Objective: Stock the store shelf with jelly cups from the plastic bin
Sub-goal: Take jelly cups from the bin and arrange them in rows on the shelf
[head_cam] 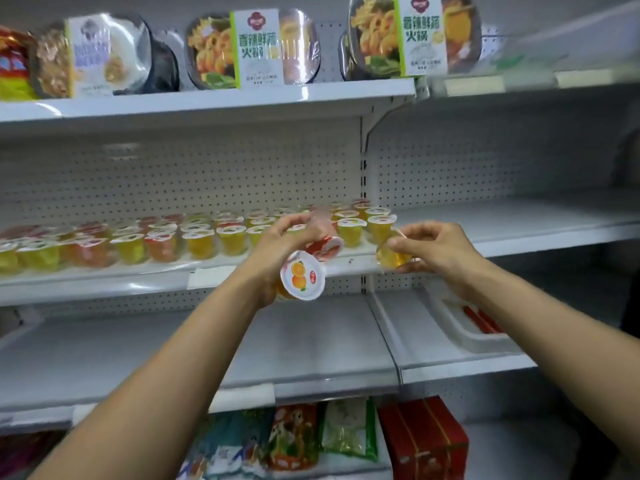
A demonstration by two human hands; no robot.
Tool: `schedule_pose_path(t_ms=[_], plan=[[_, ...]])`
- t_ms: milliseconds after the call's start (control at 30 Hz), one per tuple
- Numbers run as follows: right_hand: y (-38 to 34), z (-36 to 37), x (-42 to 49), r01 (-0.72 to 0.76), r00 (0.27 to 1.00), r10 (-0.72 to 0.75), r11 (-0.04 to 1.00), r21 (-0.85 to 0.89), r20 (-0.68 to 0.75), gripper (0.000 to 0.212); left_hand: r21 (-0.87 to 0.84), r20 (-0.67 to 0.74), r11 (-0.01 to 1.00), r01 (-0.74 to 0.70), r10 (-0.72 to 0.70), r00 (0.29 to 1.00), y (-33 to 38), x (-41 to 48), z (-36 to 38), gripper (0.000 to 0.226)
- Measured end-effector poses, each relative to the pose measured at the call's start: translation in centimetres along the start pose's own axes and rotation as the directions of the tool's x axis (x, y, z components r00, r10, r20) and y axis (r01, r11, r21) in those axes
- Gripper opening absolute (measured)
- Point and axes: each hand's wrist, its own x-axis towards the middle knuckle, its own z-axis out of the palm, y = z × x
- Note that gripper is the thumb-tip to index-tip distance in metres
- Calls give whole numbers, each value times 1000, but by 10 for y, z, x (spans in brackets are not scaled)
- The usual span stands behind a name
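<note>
Two bare arms reach out to a white shelf (104, 277) in a shop. The shelf holds rows of little jelly cups (199, 242), standing up side by side. Most are yellow inside, and some are red or orange. Each has a thin lid on top.

The left hand (277, 244) is closed around more than one cup. An orange cup (302, 279) sits low in the hand, tipped so its round lid faces us. The lid has pictures of oranges on it. A red cup (325, 247) is just above it in the same hand, also tipped. There is a blurry shape higher up by the fingers, too fuzzy to tell what it is.

The right hand (434, 249) pinches a yellow cup (394, 256) with its fingers closed on it. This cup is at the front edge of the shelf, just beside the last row of cups.

Lower down on the right sits a white bin (465, 336) on the next shelf. Something red shows inside it, but the arm hides most of it.

On the top shelf stand big meal bowls (254, 50) with pictures of food. At the bottom are snack bags (294, 438) and a red box (424, 441).
</note>
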Motion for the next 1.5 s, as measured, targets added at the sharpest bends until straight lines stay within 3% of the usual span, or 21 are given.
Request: schedule_pose_path(t_ms=[267,467,567,667,733,833,900,1000,1167,1267,1367,1500], plan=[[-16,-35,110,113,991,-121,986,-119,-58,27,174,47,982,-75,67,997,27,103,4,48],[-1,-38,201,161,981,-191,892,-422,-30,24,338,110,935,-111,78,991,27,178,10,49],[13,-40,238,196,973,-231,793,-576,13,20,330,109,939,-100,67,992,26,208,13,48],[30,-43,271,200,975,-212,688,-697,70,32,224,119,973,-65,39,992,21,234,20,35],[44,-45,290,202,977,-190,673,-711,97,34,141,129,989,-44,25,991,17,246,26,22],[58,-49,313,190,981,-163,647,-738,110,31,234,89,972,-17,-3,996,15,264,33,33],[66,-51,326,181,983,-141,639,-748,117,33,256,47,966,17,-30,998,17,273,37,22],[77,-52,338,194,981,-126,631,-751,147,34,259,3,962,83,-87,996,19,286,42,39],[75,-55,339,246,969,-131,604,-758,211,37,110,-5,977,181,-181,983,17,291,57,70],[55,-50,329,327,944,-261,667,-670,202,49,43,-28,972,230,-229,973,14,292,65,49],[27,-37,312,455,890,-393,800,-390,232,46,-65,-65,954,292,-296,953,11,291,73,38],[4,-24,297,592,796,-486,748,-300,360,49,-202,-16,929,311,-320,947,14,285,87,22]])
